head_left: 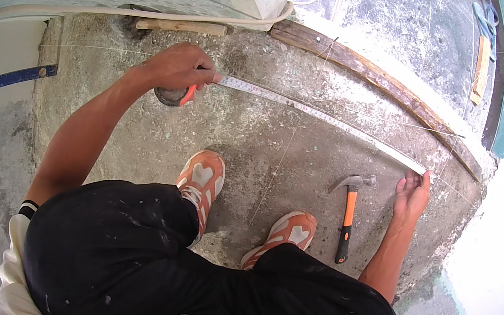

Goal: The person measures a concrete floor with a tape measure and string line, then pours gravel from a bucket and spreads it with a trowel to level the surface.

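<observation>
A tape measure's white blade [327, 115] stretches over the rough concrete floor from left to far right, sloping down to the right. My left hand [180, 68] is closed, pinching the blade beside the black and red tape case [173, 96], which shows partly beneath the wrist. At the blade's other end, my right hand [412, 196] grips the tip between thumb and fingers, palm turned partly up. A claw hammer [348, 218] with an orange and black handle lies on the floor, left of my right forearm and apart from it.
Thin strings [276, 172] cross the floor, some near the tape. Beyond lies a long wooden strip [380, 79]. A wooden-handled tool [181, 26] rests by the wall under a pale cable [156, 14]. A blue spirit level [2, 85] is at left. My shoes [203, 172] stand near the middle.
</observation>
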### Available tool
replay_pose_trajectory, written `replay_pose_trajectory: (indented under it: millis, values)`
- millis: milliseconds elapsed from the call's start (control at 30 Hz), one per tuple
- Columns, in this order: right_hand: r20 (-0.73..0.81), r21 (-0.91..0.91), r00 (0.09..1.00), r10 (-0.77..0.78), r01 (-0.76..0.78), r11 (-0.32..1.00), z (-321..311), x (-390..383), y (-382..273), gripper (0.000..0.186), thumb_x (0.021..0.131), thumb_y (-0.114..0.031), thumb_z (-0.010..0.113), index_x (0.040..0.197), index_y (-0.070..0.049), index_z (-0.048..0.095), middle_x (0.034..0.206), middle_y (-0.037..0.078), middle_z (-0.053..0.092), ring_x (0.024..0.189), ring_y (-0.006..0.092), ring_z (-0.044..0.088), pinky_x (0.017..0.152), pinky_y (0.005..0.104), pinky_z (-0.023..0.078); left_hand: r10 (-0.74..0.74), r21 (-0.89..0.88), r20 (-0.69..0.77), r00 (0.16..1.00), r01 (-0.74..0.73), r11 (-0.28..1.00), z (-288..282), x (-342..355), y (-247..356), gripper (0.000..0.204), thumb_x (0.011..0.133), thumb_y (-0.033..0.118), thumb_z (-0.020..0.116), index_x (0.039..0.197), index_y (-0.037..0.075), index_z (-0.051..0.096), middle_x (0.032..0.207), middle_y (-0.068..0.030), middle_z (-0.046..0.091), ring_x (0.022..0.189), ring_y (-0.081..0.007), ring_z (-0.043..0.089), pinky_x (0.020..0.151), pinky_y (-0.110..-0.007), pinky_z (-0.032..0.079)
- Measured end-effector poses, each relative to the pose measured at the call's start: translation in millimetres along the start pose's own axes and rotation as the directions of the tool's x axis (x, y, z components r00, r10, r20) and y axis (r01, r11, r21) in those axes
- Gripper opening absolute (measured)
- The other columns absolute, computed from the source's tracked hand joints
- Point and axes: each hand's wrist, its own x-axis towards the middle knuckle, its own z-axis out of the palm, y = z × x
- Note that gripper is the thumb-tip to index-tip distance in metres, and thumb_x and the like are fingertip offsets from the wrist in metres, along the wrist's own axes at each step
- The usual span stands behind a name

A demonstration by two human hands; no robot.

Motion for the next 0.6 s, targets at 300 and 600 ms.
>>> replay_pose_trajectory:
  millis: [300, 600]
  values:
    - [0.034, 0.037, 0.999, -0.008, 0.006, 0.999, -3, -3, -1, 0.030, 0.107, -0.038, 0.062, 0.118, -0.010, 0.063, 0.107, 0.002, 0.065, 0.101, 0.0166, 0.060, 0.086, 0.0323, 0.043, 0.018, -0.017, 0.011, 1.000, -0.018, 1.000, -4, -2, 2, 0.038, 0.098, 0.038, 0.067, 0.086, 0.003, 0.077, 0.075, -0.0065, 0.073, 0.070, -0.0170, 0.068, 0.068, -0.035, 0.052]
    - [0.595, -0.795, 0.802, -0.049, 0.596, 0.113, -76, -124, 56, 0.031, 0.088, -0.020, 0.082, 0.108, -0.002, 0.065, 0.093, 0.011, 0.061, 0.086, 0.0253, 0.060, 0.078, 0.0394, 0.050, -0.013, -0.254, 0.147, 0.989, 0.050, 0.966, -1, -36, -25, 0.030, 0.099, 0.030, 0.072, 0.090, 0.001, 0.078, 0.078, -0.0045, 0.074, 0.075, -0.0121, 0.066, 0.072, -0.031, 0.053]
